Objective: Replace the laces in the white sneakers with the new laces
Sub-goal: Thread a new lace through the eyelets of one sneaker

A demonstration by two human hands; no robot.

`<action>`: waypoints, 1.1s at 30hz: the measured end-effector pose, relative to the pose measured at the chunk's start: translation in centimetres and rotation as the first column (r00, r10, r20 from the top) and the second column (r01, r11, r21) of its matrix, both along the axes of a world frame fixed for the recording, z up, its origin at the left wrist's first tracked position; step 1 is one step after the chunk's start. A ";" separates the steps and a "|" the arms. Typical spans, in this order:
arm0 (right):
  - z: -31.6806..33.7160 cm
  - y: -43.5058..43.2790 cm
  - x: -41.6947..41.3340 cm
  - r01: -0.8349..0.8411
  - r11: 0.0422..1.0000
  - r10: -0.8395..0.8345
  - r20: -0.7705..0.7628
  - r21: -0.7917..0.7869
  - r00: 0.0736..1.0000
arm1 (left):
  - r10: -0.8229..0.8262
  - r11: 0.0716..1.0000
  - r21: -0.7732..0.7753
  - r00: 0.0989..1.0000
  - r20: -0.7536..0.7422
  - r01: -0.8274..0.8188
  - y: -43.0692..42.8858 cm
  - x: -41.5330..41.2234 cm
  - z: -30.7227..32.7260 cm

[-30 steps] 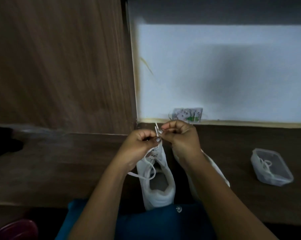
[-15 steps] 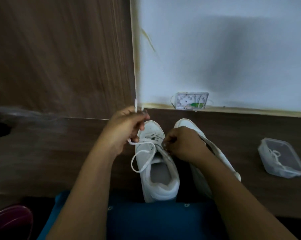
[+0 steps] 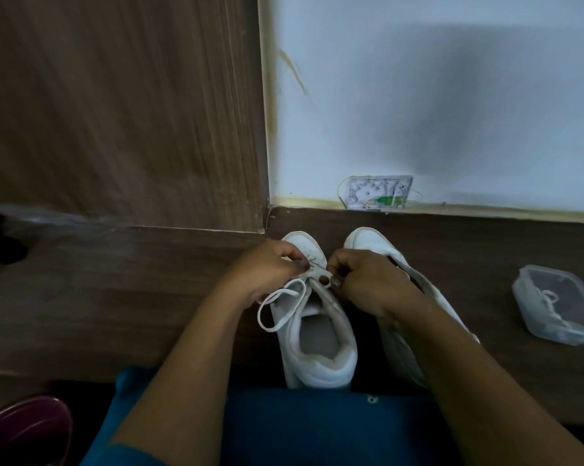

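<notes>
head | 2 sneakers [image 3: 317,351] | 1 box [image 3: 552,326] | left hand [image 3: 270,270], right hand [image 3: 367,280] pinch lace [image 3: 283,292]

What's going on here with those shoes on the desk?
A person is lacing a white sneaker on the wooden desk. Both the left hand and right hand pinch its white lace at the eyelets, a loop hanging loose. The second sneaker sits beside it, and a clear plastic container to the right holds another lace.

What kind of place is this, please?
Probably a room in a home or hostel, though I cannot be sure: a wood-grain desk stands against a painted white wall, with a wooden side panel and a small wall box with wires at desk level.
</notes>
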State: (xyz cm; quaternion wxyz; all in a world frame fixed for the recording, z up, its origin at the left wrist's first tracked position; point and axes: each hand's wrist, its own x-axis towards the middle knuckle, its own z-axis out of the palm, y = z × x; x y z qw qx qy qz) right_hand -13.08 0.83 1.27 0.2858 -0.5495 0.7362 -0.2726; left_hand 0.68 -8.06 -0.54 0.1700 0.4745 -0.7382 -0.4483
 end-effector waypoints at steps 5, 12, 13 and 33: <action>-0.5 -0.1 -0.4 0.050 0.998 -0.055 0.155 0.036 0.986 | -0.073 0.996 -0.042 0.994 0.078 0.077 -0.2 0.0 0.0; -0.8 -0.3 0.0 0.120 0.991 -0.136 0.399 0.064 0.907 | -0.139 0.988 -0.060 0.986 0.096 0.145 -0.6 0.3 -0.7; -0.8 -0.4 0.0 0.123 0.990 -0.140 0.409 0.067 0.902 | -0.153 0.984 -0.071 0.982 0.107 0.161 -0.7 0.3 -0.8; -0.8 -0.4 -0.3 0.064 0.998 -0.069 0.224 0.030 0.972 | -0.221 0.962 -0.139 0.970 0.100 0.233 -1.4 0.3 -2.3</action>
